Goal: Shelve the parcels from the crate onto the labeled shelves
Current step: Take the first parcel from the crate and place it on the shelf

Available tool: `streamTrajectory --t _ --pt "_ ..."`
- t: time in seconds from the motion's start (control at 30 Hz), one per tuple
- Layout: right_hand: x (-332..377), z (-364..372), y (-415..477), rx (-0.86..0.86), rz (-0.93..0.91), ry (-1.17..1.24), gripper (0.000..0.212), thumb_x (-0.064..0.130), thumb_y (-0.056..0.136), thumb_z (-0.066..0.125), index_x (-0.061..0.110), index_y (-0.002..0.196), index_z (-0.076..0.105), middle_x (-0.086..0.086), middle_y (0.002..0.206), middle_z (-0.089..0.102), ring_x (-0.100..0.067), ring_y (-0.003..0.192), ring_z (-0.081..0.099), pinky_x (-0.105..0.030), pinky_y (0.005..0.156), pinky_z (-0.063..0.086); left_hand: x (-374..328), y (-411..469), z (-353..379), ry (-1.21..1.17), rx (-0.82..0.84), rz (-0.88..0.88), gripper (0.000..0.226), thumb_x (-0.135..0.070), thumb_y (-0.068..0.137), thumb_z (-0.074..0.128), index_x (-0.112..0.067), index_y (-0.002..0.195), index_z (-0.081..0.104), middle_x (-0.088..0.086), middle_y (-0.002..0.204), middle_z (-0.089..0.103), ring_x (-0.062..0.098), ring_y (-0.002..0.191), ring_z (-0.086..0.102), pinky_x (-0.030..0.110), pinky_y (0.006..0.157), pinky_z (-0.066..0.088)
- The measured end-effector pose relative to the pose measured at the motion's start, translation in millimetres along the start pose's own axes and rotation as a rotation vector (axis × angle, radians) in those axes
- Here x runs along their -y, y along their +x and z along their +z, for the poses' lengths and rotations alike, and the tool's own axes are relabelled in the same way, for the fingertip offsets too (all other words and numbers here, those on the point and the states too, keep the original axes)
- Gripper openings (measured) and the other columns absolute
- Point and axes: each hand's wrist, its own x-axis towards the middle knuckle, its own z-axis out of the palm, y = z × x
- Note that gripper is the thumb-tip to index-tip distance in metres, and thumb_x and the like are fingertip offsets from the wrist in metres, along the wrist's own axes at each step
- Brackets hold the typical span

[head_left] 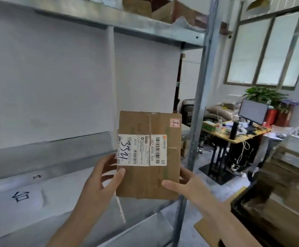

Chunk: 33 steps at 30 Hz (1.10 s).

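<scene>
Shelving (47, 157) behind; parcel (145, 182) long axis vertical.

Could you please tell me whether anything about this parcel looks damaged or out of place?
A loose strip of tape dangles from the lower left corner of the parcel, and its label sits sideways, print running vertically.
</scene>
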Motion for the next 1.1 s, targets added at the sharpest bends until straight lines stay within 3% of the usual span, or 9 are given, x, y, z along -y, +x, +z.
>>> streamTrajectory --t 0.13,0.27,0.37,0.47,0.57,0.63,0.8,0.9,1.1 --pt "-20.0 72.5 7.0 0.112 0.049 0.025 0.077 0.059 0.046 0.091 0.044 0.116 0.062 0.024 0.11 0.072 0.002 0.099 0.069 -0.025 0.087 0.057 22.8 -50.0 -73.4 0.187 -0.11 -0.066 0.042 -0.05 0.084 0.055 -0.043 0.125 0.051 -0.029 0.121 0.058 -0.004 0.112 0.056 0.021 0.089 0.044" --pt "-33.3 131.5 8.5 0.256 0.069 0.054 0.068 0.049 0.054 0.092 0.04 0.116 0.065 0.023 0.109 0.072 0.004 0.095 0.069 -0.017 0.078 0.055 31.2 -86.8 -135.3 0.35 -0.242 -0.152 0.046 -0.053 0.08 0.052 -0.037 0.123 0.055 -0.031 0.119 0.058 -0.014 0.111 0.05 0.012 0.09 0.041" --pt "-37.2 173.7 11.3 0.368 0.08 0.064 0.077 0.057 0.044 0.092 0.04 0.115 0.065 0.029 0.103 0.072 0.01 0.091 0.068 -0.01 0.068 0.052 33.5 -111.8 -172.8 0.497 -0.303 -0.221 0.044 -0.043 0.088 0.053 -0.031 0.13 0.052 -0.024 0.127 0.054 -0.02 0.114 0.043 -0.001 0.083 0.035" --pt "-39.3 207.5 18.7 0.469 0.072 0.052 0.082 0.062 0.036 0.092 0.042 0.111 0.065 0.03 0.101 0.072 0.012 0.09 0.067 -0.009 0.066 0.051 30.9 -133.7 -196.2 0.623 -0.35 -0.27 0.044 -0.052 0.087 0.049 -0.04 0.129 0.046 -0.028 0.129 0.049 -0.019 0.117 0.04 0.003 0.086 0.034" --pt "-37.2 234.8 24.5 0.572 0.072 0.049 0.064 0.052 0.047 0.091 0.046 0.104 0.064 0.036 0.092 0.07 0.017 0.081 0.065 -0.001 0.057 0.047 26.6 -150.7 -209.3 0.726 -0.391 -0.292 0.049 -0.061 0.083 0.042 -0.041 0.128 0.046 -0.027 0.127 0.05 -0.021 0.116 0.04 0.003 0.091 0.031" --pt "-37.8 252.4 25.8 0.627 0.068 0.05 0.06 0.051 0.05 0.091 0.047 0.102 0.062 0.041 0.087 0.067 0.02 0.078 0.064 0.001 0.053 0.044 26.3 -159.9 -219.1 0.79 -0.406 -0.292 0.053 -0.062 0.085 0.039 -0.036 0.13 0.047 -0.023 0.128 0.052 -0.014 0.118 0.042 0.014 0.097 0.034" --pt "-37.8 285.4 27.4 0.718 0.052 0.08 0.07 0.055 0.045 0.091 0.042 0.109 0.065 0.035 0.097 0.07 0.013 0.086 0.067 -0.003 0.059 0.048 27.3 -172.1 -238.6 0.878 -0.485 -0.294 0.055 -0.065 0.085 0.036 -0.036 0.131 0.046 -0.02 0.128 0.052 -0.004 0.121 0.045 0.019 0.093 0.039" --pt "-35.3 302.2 26.1 0.757 0.034 0.089 0.078 0.058 0.038 0.093 0.039 0.11 0.066 0.028 0.102 0.072 0.009 0.09 0.069 -0.006 0.063 0.05 27.8 -181.6 -250.4 0.872 -0.523 -0.306 0.052 -0.063 0.087 0.037 -0.036 0.131 0.046 -0.018 0.13 0.052 -0.002 0.123 0.045 0.024 0.099 0.04" --pt "-38.1 340.8 6.5 0.843 0.014 0.051 0.074 0.053 0.045 0.094 0.04 0.112 0.065 0.03 0.102 0.071 0.011 0.089 0.068 -0.002 0.063 0.048 28.0 -223.6 -274.0 0.779 -0.6 -0.341 0.045 -0.057 0.089 0.043 -0.036 0.127 0.052 -0.025 0.126 0.055 -0.011 0.117 0.047 -0.002 0.088 0.034"
